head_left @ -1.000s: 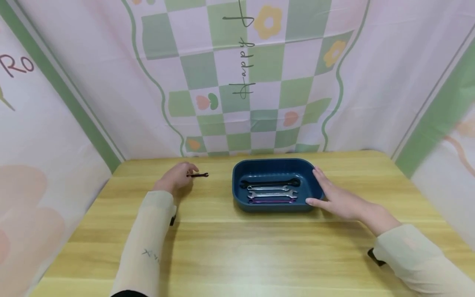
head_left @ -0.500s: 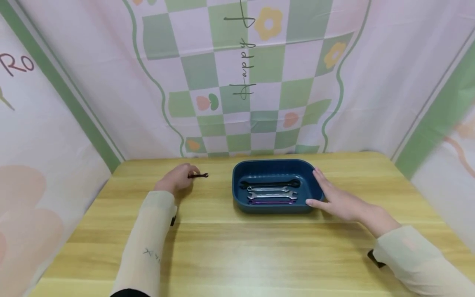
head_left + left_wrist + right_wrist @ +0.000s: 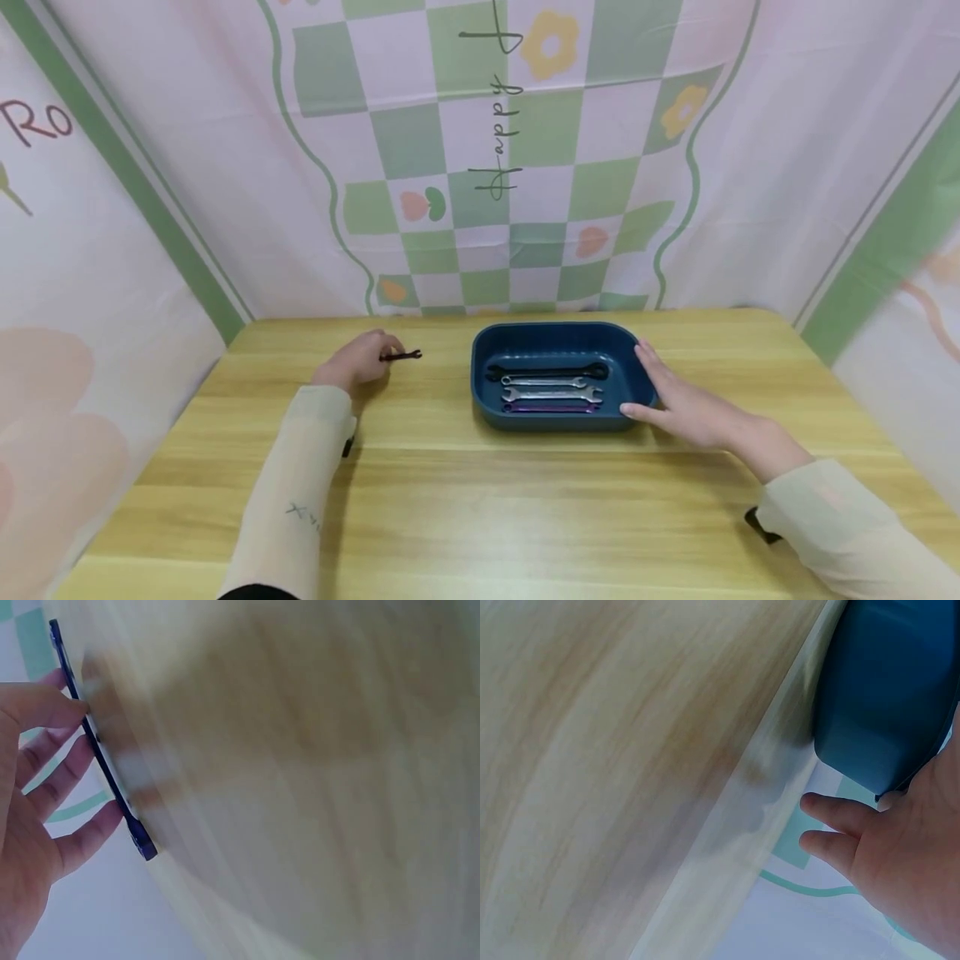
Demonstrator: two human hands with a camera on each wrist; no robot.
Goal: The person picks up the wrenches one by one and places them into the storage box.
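Note:
In the head view my left hand (image 3: 362, 360) pinches a small dark wrench (image 3: 406, 355) at the table's left side, near the back. The left wrist view shows this wrench (image 3: 111, 774) held lengthwise between thumb and fingertips, just over the wood. My right hand (image 3: 693, 410) rests on the right end of a dark blue plastic bin (image 3: 558, 422), its fingers spread and the thumb at the front rim. Inside lie a black wrench (image 3: 547, 372), a small silver wrench (image 3: 543, 382), a larger silver wrench (image 3: 551, 395) and a purple wrench (image 3: 551, 408), roughly parallel.
The bin stands on a light wooden table (image 3: 480, 517), toward its back edge. A patterned cloth (image 3: 408, 142) hangs directly behind the table, and further cloth panels enclose the left and right sides. Bare wood separates the left hand from the bin.
Little differs. The left fingers have closed slightly further round the dark wrench, and it has barely moved. The right hand stays against the bin; the whole head view shifts slightly.

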